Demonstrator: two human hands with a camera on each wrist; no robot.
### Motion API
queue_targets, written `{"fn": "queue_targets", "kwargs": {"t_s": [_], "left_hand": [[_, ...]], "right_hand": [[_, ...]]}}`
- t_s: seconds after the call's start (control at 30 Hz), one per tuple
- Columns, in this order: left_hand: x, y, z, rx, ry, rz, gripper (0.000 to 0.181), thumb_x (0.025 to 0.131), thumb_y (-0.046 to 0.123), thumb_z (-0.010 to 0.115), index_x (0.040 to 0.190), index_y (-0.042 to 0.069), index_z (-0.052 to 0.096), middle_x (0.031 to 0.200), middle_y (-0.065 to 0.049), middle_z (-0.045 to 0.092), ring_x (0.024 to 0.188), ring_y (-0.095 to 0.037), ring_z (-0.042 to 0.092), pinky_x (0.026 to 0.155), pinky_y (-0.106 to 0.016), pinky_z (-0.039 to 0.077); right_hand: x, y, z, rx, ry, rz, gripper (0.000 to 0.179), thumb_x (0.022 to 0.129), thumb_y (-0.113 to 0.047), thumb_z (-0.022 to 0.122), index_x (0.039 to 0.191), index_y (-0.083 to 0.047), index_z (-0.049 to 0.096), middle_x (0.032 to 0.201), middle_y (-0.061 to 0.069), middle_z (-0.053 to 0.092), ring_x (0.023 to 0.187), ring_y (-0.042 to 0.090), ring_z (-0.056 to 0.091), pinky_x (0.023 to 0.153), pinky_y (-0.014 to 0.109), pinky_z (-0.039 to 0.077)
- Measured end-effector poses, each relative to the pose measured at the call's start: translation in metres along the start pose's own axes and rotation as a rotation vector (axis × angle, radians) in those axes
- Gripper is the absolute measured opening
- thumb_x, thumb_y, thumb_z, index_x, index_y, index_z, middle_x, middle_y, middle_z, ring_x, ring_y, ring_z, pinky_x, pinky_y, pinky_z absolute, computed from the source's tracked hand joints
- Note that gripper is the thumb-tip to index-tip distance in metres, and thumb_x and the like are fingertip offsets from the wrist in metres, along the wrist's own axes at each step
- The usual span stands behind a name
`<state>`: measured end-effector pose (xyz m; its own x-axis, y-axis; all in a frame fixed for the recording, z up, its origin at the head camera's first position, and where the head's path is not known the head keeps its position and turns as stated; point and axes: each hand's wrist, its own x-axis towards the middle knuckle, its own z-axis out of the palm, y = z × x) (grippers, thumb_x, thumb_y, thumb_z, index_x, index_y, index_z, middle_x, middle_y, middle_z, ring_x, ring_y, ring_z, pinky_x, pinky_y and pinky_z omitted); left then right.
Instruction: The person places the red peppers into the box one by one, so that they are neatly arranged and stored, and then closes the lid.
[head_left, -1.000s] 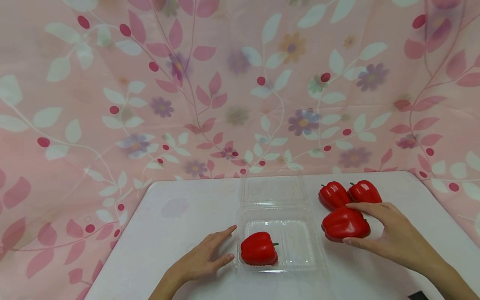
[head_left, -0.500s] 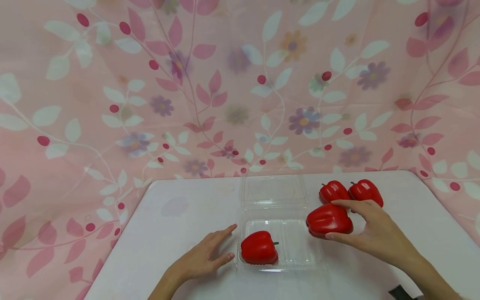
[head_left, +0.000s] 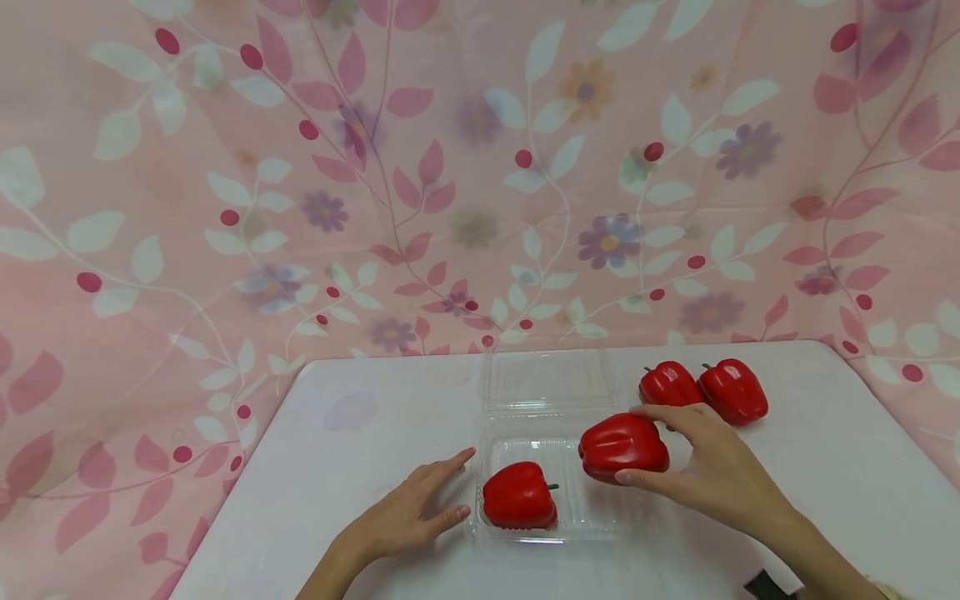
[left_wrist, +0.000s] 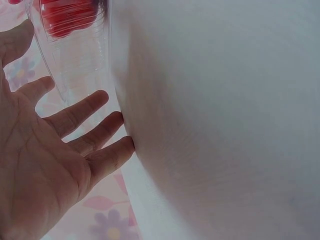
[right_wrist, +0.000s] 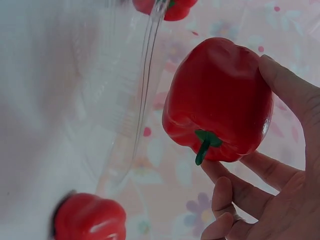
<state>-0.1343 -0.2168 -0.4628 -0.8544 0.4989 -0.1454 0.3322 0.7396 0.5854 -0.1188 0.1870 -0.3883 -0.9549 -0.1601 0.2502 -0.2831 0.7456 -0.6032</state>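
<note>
In the head view my right hand grips a red bell pepper between thumb and fingers, above the right part of a clear plastic clamshell box. The right wrist view shows the held pepper's green stem and the thumb on its side. Another red bell pepper lies on its side in the left part of the box. My left hand is by the box's left edge, fingers spread and holding nothing. In the left wrist view the fingers are extended near the white tabletop.
Two more red bell peppers, one beside the other, lie at the table's back right. The box's lid lies folded back behind it. A pink floral cloth hangs behind the white table.
My right hand has carried the bell pepper leftward, from in front of the two back peppers to above the box. My left hand stays in place.
</note>
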Motion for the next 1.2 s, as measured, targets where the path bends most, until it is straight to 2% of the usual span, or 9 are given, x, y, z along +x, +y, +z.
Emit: {"fn": "queue_targets", "kwargs": {"t_s": [0.17, 0.33, 0.67, 0.87, 1.03, 1.2], "left_hand": [[0.0, 0.0, 0.0, -0.009, 0.001, 0.005, 0.073, 0.092, 0.059, 0.054, 0.156, 0.04, 0.024, 0.152, 0.004, 0.04, 0.134, -0.027, 0.039, 0.093, -0.066, 0.044], [0.0, 0.0, -0.001, -0.01, 0.004, 0.007, 0.073, 0.092, 0.059, 0.055, 0.156, 0.04, 0.024, 0.152, 0.004, 0.04, 0.135, -0.028, 0.039, 0.093, -0.066, 0.044], [0.0, 0.001, 0.0, -0.013, 0.002, 0.002, 0.074, 0.091, 0.061, 0.054, 0.156, 0.04, 0.025, 0.152, 0.004, 0.04, 0.134, -0.028, 0.04, 0.093, -0.066, 0.044], [0.0, 0.001, 0.0, -0.01, 0.005, 0.006, 0.074, 0.091, 0.062, 0.054, 0.156, 0.04, 0.024, 0.152, 0.004, 0.04, 0.134, -0.028, 0.04, 0.093, -0.066, 0.045], [0.0, 0.0, 0.0, -0.009, 0.006, 0.012, 0.074, 0.092, 0.061, 0.054, 0.156, 0.04, 0.024, 0.152, 0.004, 0.04, 0.134, -0.028, 0.039, 0.093, -0.066, 0.044], [0.0, 0.0, 0.0, -0.009, 0.006, 0.014, 0.073, 0.092, 0.061, 0.054, 0.156, 0.04, 0.024, 0.152, 0.004, 0.04, 0.134, -0.027, 0.04, 0.093, -0.066, 0.045]], "right_hand": [[0.001, -0.004, 0.01, -0.012, -0.001, -0.038, 0.076, 0.062, -0.059, 0.087, 0.124, -0.021, 0.067, 0.113, -0.001, 0.068, 0.098, 0.021, 0.054, 0.069, 0.043, 0.058], [0.001, -0.008, 0.019, -0.02, -0.004, -0.042, 0.077, 0.06, -0.06, 0.087, 0.124, -0.022, 0.067, 0.111, -0.005, 0.068, 0.097, 0.019, 0.054, 0.067, 0.037, 0.057], [-0.002, -0.012, 0.035, -0.085, -0.019, -0.055, 0.077, 0.056, -0.062, 0.088, 0.121, -0.025, 0.068, 0.111, -0.008, 0.068, 0.098, 0.018, 0.056, 0.075, 0.045, 0.057], [-0.005, -0.011, 0.043, -0.11, -0.016, -0.073, 0.076, 0.056, -0.063, 0.088, 0.119, -0.025, 0.069, 0.108, -0.009, 0.067, 0.096, 0.017, 0.056, 0.072, 0.041, 0.057], [-0.008, -0.01, 0.047, -0.157, -0.002, -0.088, 0.077, 0.057, -0.069, 0.083, 0.119, -0.025, 0.069, 0.101, -0.011, 0.064, 0.09, 0.012, 0.053, 0.069, 0.034, 0.051], [-0.009, -0.009, 0.05, -0.2, 0.016, -0.093, 0.078, 0.057, -0.071, 0.082, 0.119, -0.024, 0.069, 0.102, -0.01, 0.065, 0.091, 0.013, 0.052, 0.072, 0.036, 0.05]]}}
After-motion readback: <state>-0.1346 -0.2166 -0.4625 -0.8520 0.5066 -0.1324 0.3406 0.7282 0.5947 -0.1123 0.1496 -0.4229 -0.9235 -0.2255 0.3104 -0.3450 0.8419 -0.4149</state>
